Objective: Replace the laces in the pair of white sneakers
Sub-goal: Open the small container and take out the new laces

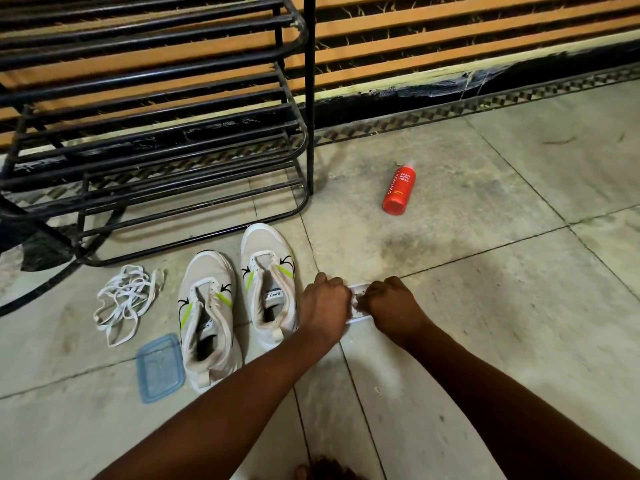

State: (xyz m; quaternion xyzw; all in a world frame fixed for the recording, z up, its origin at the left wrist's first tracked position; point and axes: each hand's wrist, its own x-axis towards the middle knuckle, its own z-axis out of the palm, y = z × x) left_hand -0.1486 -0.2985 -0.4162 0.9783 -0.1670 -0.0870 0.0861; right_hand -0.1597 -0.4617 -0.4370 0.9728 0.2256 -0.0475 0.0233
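Note:
Two white sneakers with green stripes stand side by side on the tiled floor, toes away from me, both without laces: the left sneaker [207, 317] and the right sneaker [268, 282]. A loose heap of white laces [126, 299] lies left of them. Just right of the sneakers, my left hand [323, 304] and my right hand [389, 301] both grip a small white flat packet [356, 292] on the floor, fingers curled over it. Most of the packet is hidden under my hands.
A black metal shoe rack [156, 133] stands behind the sneakers against a slatted wall. A red foam body wash bottle [399, 187] lies on the floor to the right. A blue plastic lid [160, 367] lies near the left sneaker's heel.

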